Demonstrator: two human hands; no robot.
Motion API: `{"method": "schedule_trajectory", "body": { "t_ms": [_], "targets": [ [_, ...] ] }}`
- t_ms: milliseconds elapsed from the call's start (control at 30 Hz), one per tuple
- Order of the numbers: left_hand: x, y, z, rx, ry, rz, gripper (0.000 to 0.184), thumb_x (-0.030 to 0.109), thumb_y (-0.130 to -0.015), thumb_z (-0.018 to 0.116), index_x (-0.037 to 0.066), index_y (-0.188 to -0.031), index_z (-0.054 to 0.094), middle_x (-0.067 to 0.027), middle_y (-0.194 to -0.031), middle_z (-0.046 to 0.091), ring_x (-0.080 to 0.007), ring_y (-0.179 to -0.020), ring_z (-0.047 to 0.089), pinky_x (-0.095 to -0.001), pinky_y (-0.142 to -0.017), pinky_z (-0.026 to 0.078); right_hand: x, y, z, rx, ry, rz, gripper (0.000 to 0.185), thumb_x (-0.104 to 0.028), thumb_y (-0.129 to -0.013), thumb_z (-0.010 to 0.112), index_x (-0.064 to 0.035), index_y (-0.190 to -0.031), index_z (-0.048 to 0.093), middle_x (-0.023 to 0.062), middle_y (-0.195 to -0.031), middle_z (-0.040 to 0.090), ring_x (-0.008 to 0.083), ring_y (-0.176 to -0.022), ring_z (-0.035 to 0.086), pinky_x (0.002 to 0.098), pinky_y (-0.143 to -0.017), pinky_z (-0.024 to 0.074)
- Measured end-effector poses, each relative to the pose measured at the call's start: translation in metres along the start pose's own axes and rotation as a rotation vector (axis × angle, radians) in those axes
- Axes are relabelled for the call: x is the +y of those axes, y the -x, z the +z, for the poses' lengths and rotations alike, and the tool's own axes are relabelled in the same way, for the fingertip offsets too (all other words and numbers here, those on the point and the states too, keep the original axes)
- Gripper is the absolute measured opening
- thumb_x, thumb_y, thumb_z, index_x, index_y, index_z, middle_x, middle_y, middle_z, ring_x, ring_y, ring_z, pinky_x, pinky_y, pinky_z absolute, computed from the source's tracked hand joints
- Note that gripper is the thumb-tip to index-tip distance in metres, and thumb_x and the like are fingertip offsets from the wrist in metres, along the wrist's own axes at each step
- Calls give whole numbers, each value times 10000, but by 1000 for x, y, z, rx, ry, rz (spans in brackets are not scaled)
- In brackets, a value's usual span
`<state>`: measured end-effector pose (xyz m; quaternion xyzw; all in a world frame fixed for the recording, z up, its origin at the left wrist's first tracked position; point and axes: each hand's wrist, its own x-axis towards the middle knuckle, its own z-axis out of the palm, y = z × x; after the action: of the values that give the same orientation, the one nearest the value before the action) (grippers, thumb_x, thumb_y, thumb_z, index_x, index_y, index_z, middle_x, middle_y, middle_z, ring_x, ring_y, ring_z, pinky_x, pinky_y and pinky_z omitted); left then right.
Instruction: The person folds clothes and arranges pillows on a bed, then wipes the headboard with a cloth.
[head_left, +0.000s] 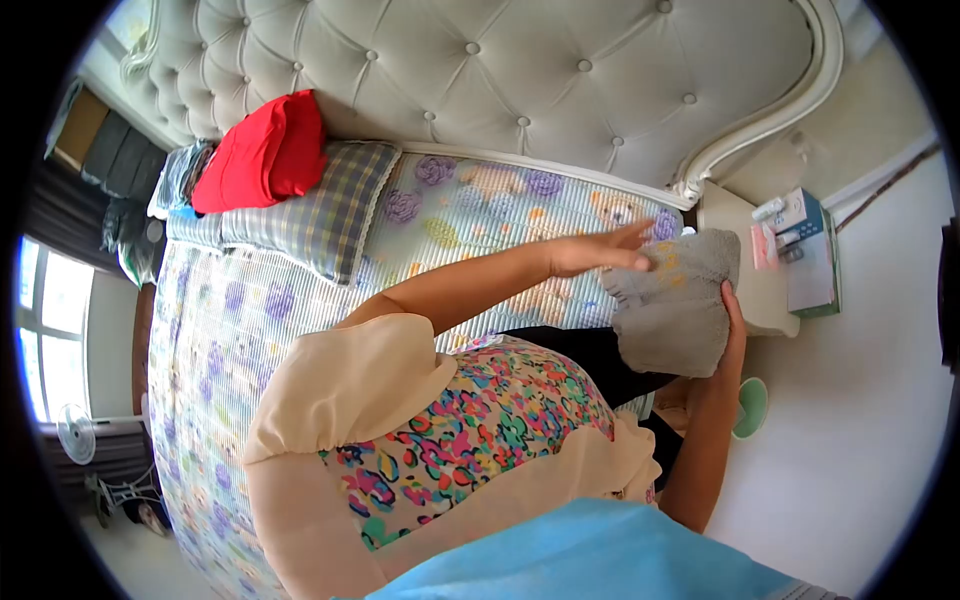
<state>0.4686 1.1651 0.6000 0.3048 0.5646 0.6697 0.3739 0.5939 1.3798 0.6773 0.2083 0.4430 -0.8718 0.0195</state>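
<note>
A folded grey towel with a small yellow design is held up over dark-clothed legs, near the edge of the bed. My right hand grips the towel at its right-hand edge, thumb on the face and the other fingers hidden behind. At the opposite edge, my left hand stretches out with its fingers apart, beside the yellow design. Whether its fingertips touch the cloth I cannot tell.
The bed's flowered sheet spreads below the tufted headboard. A plaid pillow carries a folded red cloth. A bedside table holds a box and small items. Near the legs is a green bin.
</note>
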Motion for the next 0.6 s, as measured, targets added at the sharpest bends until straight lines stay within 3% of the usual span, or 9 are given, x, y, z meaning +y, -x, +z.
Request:
{"method": "schedule_trajectory", "body": {
  "t_ms": [100,200,300,333,367,467,500,567,600],
  "targets": [
    [-12,32,16,-148,655,-37,1012,619,-775,664,49,-1489,229,-164,-1504,320,-291,-1381,323,-452,-1138,242,20,-21,15,-72,-16,95,507,-333,-915,590,8,-1279,500,137,-1199,594,245,-1063,604,357,-889,503],
    [-28,49,16,-95,978,-25,951,609,-752,695,105,-1464,317,-117,-1456,412,-270,-1324,411,-468,-1118,292,47,-42,22,-190,-24,122,504,-318,-918,592,9,-1288,491,139,-1205,592,249,-1072,602,363,-897,498],
    [-28,57,8,18,974,-36,902,595,-758,697,133,-1448,346,-111,-1444,427,-278,-1313,424,-476,-1106,310,65,-55,24,-162,16,143,506,-314,-912,605,11,-1285,495,135,-1217,583,257,-1074,598,369,-914,488],
    [-26,63,5,98,1007,-73,778,494,-806,693,88,-1402,401,-131,-1375,495,-288,-1242,500,-471,-1059,386,72,-60,22,-155,144,98,557,-340,-906,623,21,-1301,472,153,-1221,570,256,-1084,587,357,-935,467],
    [-27,67,-1,98,1007,-70,778,494,-806,693,88,-1402,401,-131,-1375,495,-288,-1242,500,-471,-1059,386,80,-67,20,-157,147,98,557,-340,-906,623,21,-1301,472,153,-1221,570,256,-1084,587,357,-935,467],
    [-54,80,-27,223,1108,-125,545,290,-855,634,3,-1294,485,-180,-1224,591,-315,-1068,614,-434,-953,500,95,-74,31,-199,798,-177,654,-384,-897,638,66,-1321,428,193,-1250,526,237,-1169,512,329,-978,411],
    [-55,88,-36,271,1146,-125,518,275,-858,631,18,-1285,491,-177,-1215,593,-312,-1070,612,-433,-961,495,96,-74,31,-203,802,-177,654,-384,-897,638,66,-1321,428,193,-1250,526,237,-1169,512,329,-978,411],
    [-53,103,-59,530,1110,-63,476,242,-865,615,24,-1272,497,-166,-1177,607,-303,-1040,623,-426,-955,501,105,-76,22,12,987,-293,521,-342,-925,591,-7,-1313,498,155,-1275,551,221,-1145,538,334,-952,413],
    [-47,111,-72,719,1071,-4,441,208,-856,606,14,-1241,514,-156,-1125,621,-294,-1028,621,-415,-932,510,106,-89,2,-17,1017,-266,545,-335,-899,633,-24,-1326,498,166,-1303,527,242,-1160,528,347,-958,412]
  ]
}}
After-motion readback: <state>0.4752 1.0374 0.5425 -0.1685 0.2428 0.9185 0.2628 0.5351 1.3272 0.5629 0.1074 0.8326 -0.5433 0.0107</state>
